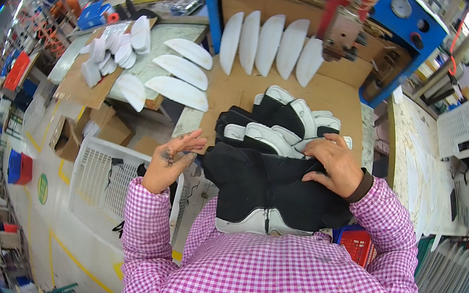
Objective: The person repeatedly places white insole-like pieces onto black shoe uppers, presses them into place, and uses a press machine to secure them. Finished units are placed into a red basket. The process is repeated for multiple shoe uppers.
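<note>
A flat black fabric piece with white trim [285, 188], like a shoe upper laid out, lies in front of my body at the near edge of the worktop. My right hand [337, 165] grips its upper right edge, thumb on the near side and fingers over the top. Dark smudges mark my left hand [171, 159], which is held with fingers stretched out just beside the piece's left corner, holding nothing. Just beyond, a heap of similar black pieces with white edging [284, 120] overlaps on brown cardboard.
White half-oval pieces [268, 45] stand in a row at the back, under a blue machine frame [398, 79] with a red head. More white pieces [179, 69] lie on the left table. A white basket [100, 171] sits lower left, a red crate [357, 246] beneath my right arm.
</note>
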Tool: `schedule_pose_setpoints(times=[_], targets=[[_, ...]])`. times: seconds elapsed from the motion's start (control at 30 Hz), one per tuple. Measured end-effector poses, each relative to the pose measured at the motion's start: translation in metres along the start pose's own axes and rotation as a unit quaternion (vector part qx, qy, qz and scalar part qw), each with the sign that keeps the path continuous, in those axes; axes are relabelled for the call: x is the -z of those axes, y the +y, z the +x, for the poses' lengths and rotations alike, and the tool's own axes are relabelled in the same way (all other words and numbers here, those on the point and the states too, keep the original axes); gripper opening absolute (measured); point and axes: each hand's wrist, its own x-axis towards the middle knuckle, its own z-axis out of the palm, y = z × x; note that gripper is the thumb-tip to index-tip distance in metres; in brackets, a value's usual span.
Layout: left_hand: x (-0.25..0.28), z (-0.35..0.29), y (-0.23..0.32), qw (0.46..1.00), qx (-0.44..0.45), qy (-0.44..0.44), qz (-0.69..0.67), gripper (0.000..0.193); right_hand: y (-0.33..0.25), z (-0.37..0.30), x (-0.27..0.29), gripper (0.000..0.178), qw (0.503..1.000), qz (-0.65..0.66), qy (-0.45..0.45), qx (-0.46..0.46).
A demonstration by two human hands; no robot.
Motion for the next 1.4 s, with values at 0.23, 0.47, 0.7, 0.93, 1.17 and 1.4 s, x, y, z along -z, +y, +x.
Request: schedule_pose_setpoints(times=[0.23, 0.47, 0.7, 0.93, 1.17, 1.4], targets=[[-0.024, 0.046, -0.01, 0.993, 0.028, -0.026, -0.111, 0.042, -0.001, -0.009, -0.001, 0.059, 0.996, -0.081, 0.022, 0.016], [-0.049, 0.066, -0.007, 0.991, 0.007, -0.127, 0.032, 0.042, -0.021, 0.002, -0.01, 0.036, 0.995, -0.025, 0.087, 0.029], [0.001, 0.052, 0.057, 0.998, -0.038, 0.024, -0.041, 0.05, -0.041, -0.007, 0.065, 0.02, 0.979, 0.172, 0.059, 0.09], [-0.023, 0.039, 0.167, 0.858, -0.259, -0.218, 0.387, 0.079, -0.082, 0.063, 0.096, 0.016, 0.945, 0.133, -0.011, 0.297], [0.02, 0.003, 0.124, 0.983, 0.042, -0.178, -0.022, 0.027, -0.098, 0.086, 0.083, 0.025, 0.904, 0.002, 0.273, 0.329], [0.048, -0.041, 0.048, 0.803, -0.049, 0.318, -0.502, 0.041, -0.035, 0.043, 0.017, 0.094, 0.883, 0.462, 0.075, 0.026]])
